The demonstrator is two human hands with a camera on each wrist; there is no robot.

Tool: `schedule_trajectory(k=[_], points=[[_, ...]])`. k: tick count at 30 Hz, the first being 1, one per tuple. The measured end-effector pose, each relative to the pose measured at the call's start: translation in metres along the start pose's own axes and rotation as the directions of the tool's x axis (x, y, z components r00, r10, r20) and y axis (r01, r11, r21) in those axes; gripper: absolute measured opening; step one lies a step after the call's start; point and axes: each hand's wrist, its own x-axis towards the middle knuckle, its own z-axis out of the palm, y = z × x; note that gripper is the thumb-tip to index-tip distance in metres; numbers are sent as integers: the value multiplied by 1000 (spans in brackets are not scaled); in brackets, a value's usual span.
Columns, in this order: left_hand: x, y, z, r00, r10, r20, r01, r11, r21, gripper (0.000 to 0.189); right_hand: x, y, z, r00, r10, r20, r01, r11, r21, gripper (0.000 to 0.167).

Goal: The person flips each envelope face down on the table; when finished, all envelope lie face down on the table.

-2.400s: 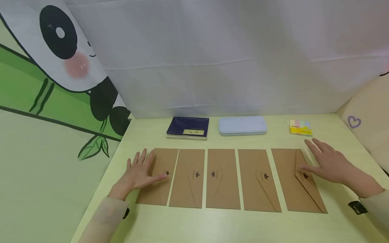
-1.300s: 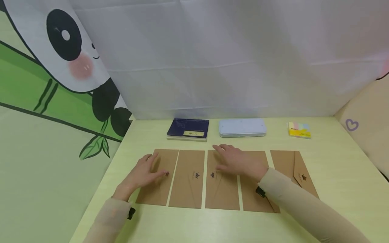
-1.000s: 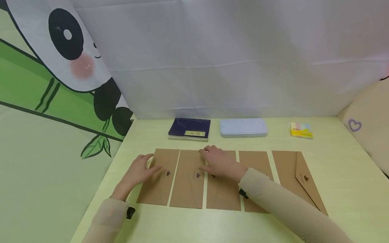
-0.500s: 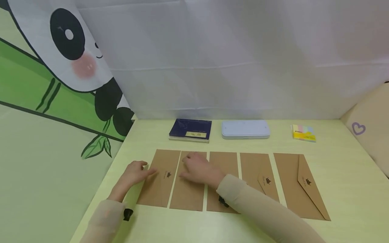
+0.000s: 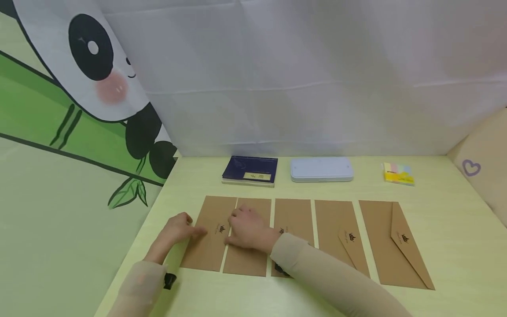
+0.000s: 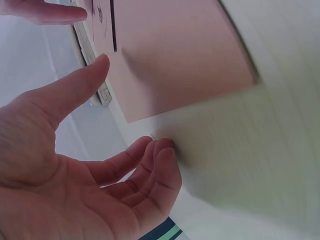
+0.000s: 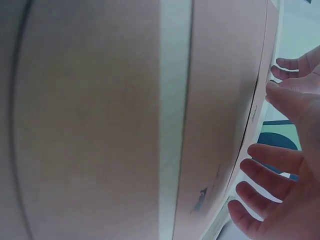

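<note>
Pale yellow tabletop (image 5: pixel 447 202), backed by white cloth (image 5: pixel 297 88), carries five flat, rectangular brown paper envelopes (image 5: pixel 293 215) in a row. The right hand (image 5: pixel 249 229) has crossed leftward and is now over the second envelope (image 5: pixel 245 264); the left hand (image 5: pixel 176 229) has curled loosely beside the leftmost envelope (image 5: pixel 206 255). Both hands look relaxed (neither grips anything), so work seems centred on that unlifted end envelope.

Lower centre: envelopes (image 5: pixel 396 244) of matt, smooth kraft paper on a tabletop (image 5: pixel 245 297) with a smooth, faintly glossy finish. Centre: notebook (image 5: pixel 250 169), smooth-covered paper; case (image 5: pixel 322 169), smooth and satin, plastic or metal indistinguishable. Upper frame: sheet (image 5: pixel 297 66), creased matt cloth. Lower right: sleeve (image 5: pixel 336 275), matt cloth.
</note>
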Motion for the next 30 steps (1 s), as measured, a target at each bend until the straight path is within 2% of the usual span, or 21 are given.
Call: schedule_trajectory(k=[13,25,30], points=[[0,1,3,1000,-22,-8,22,1000,-3,69,2,-2,3,1000,-13,14,12,997,74,49],[2,3,4,999,-27,-26,27,1000,5,64,4,-3,1,1000,-8,26,7,999,53,47],[3,5,4,999,-9,-33,9,1000,10,63,4,-4,1,1000,6,26,-8,998,61,46]])
